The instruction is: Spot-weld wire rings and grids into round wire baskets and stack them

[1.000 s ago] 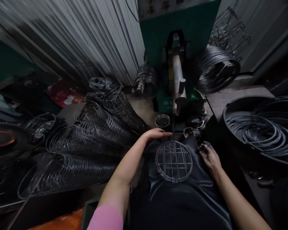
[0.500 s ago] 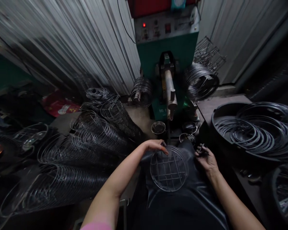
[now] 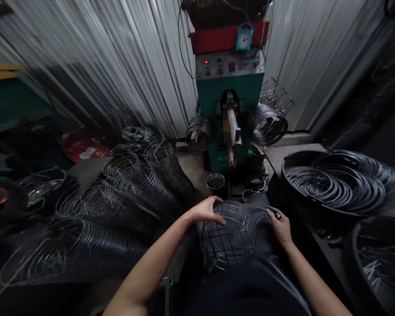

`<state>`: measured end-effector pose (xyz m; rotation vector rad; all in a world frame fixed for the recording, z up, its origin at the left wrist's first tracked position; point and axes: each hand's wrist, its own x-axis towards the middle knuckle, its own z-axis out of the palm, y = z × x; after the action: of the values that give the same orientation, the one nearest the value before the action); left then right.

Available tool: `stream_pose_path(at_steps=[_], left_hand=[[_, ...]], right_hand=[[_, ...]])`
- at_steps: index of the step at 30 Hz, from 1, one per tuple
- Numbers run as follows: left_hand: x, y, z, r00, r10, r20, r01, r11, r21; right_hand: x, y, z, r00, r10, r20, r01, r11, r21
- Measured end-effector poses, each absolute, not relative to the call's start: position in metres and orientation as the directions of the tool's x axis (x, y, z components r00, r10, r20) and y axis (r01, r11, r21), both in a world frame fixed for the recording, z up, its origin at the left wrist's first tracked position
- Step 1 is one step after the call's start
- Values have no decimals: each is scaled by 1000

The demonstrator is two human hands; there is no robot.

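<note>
In the head view a round wire basket (image 3: 234,231) with a grid bottom rests tilted on the dark apron over my lap. My left hand (image 3: 206,211) grips its upper left rim between thumb and fingers. To the right of the basket, apart from it, is my right hand (image 3: 281,228), fingers closed around something small and dark that I cannot make out. Both hands have blackened fingertips. Ahead of them stands a green machine (image 3: 213,90) with a pale cylindrical arm (image 3: 232,127) pointing toward me.
Stacked wire baskets (image 3: 131,175) line the left side. On the right, a black tub (image 3: 288,175) holds wire rings (image 3: 335,184), and another tub (image 3: 350,248) holds short metal pieces. Small round dishes (image 3: 215,181) sit below the machine. A blue clock (image 3: 244,37) hangs above.
The basket has tipped, so its side wires now show. My left hand has shifted slightly left with it. My right fingers have drawn closer together. The camera view has tilted upward.
</note>
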<state>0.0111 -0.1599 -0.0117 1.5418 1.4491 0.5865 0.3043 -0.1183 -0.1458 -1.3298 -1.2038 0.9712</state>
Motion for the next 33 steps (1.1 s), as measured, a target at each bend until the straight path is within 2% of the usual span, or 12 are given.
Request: stream_pose_path(at_steps=[2,4,7,10,15,18,22,27,33], left_hand=[[14,-168,-4,199,969,-146,514,24,858],[19,-172,2,190,982,17,553,-121,825],[26,-165,5,152,948,279,657,-308,688],[31,-148,-2,91,913,398,759,-322,565],[35,-125,-20,65,913,404,829,-275,487],[39,-120,-26,77,920,385,848,-264,459],[45,-115,-33,72,926,370,842,-255,475],[48,-111,-41,65,935,348,833,-243,497],[53,-112,-44,64,940,336,809,-246,533]], right_hand=[[315,-126,-157,82,983,167,342,130,-931],[323,-128,-161,0,983,186,451,166,-877],[324,-121,-141,-42,989,144,508,145,-849],[311,-113,-93,-157,984,87,500,155,-852],[272,-95,-18,-488,871,49,529,340,-777],[247,-80,-5,-551,834,1,582,385,-717],[223,-70,-17,-476,880,8,678,373,-634],[214,-79,-45,-328,924,198,664,375,-647],[217,-90,-62,-309,879,362,623,475,-621]])
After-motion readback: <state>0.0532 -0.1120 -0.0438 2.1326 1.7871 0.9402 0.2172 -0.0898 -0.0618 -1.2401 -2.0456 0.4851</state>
